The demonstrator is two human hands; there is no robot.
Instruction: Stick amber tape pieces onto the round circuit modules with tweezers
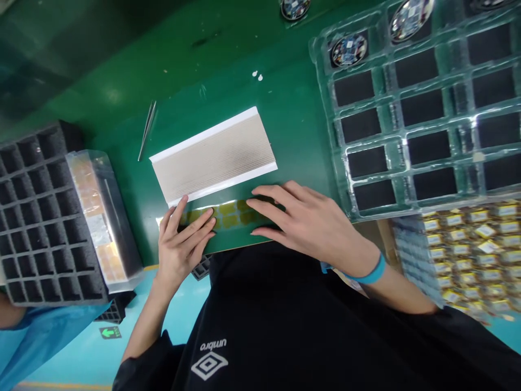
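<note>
A narrow clear strip of amber film pieces [230, 214] lies along the front edge of the green work surface. On its left end rests my left hand [179, 239], fingers stretched out and open. My right hand [301, 217] reaches over the right end, fingers apart and the fingertips at the strip; part of that end is hidden beneath it. Just beyond the strip is a beige ribbed sheet [214, 155] with white borders, close to my left fingertips. Steel tweezers [147, 130] lie farther off to the left.
A clear plastic tray [402, 136] with round circuit boards [349, 50] in its far pockets stands right. Below it are rows of small yellow-edged parts [474, 255]. At left are a black foam grid [44, 217] and a bagged stack of amber sheets [100, 217]. A co-worker's blue sleeve [49, 336] shows lower left.
</note>
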